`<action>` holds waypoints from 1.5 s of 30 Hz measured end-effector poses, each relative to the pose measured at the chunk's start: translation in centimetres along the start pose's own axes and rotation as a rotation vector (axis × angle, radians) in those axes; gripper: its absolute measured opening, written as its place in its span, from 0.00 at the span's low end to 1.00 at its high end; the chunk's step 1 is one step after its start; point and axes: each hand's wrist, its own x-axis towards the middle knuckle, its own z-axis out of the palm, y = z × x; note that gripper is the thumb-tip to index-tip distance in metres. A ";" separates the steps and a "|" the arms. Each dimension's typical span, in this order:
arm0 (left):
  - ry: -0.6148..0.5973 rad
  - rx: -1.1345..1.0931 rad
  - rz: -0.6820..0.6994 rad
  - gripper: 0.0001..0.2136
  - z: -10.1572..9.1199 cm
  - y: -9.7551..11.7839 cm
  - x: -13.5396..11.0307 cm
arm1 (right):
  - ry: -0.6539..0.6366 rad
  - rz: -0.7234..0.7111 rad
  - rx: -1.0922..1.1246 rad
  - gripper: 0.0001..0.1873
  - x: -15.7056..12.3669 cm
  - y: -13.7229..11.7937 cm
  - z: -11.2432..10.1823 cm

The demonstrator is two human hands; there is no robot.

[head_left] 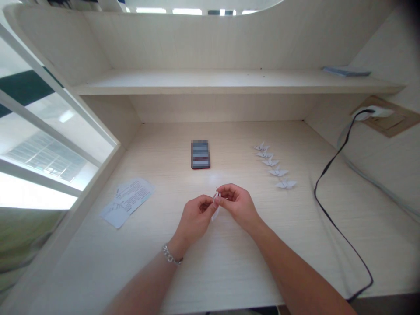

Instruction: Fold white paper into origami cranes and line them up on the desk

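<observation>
Both hands meet above the middle of the pale wooden desk [229, 262]. My left hand [194, 217] and my right hand [236, 202] each pinch the same small piece of folded white paper [215, 209], which hangs between the fingertips. A metal bracelet sits on my left wrist. To the right lies a diagonal row of several small folded paper cranes [274, 166] on the desk.
A dark phone [200, 154] lies flat behind my hands. Printed paper sheets [127, 201] rest at the left near the window. A black cable [331, 210] runs from a wall socket [377, 113] down the right side. A thin book [346, 71] lies on the shelf above.
</observation>
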 end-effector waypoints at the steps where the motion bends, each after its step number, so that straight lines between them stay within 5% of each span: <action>1: -0.002 0.003 0.001 0.14 0.0 0.1 0.0 | 0.004 0.004 -0.001 0.15 0.0 0.0 0.0; 22: -0.053 0.064 0.014 0.09 -0.2 0.3 -0.1 | 0.051 0.025 0.023 0.12 -0.1 -1.3 -0.5; 29: -0.077 0.078 0.022 0.08 -0.4 0.2 -0.2 | -0.051 -0.004 0.052 0.09 0.1 -1.2 -1.0; 41: -0.039 0.596 0.242 0.07 -0.9 0.4 -0.4 | -0.200 -0.254 -0.552 0.01 -0.5 -2.4 -2.6; 45: -0.043 0.715 0.278 0.08 -0.8 0.4 -0.6 | -0.213 -0.381 -0.705 0.06 -0.3 -2.2 -2.6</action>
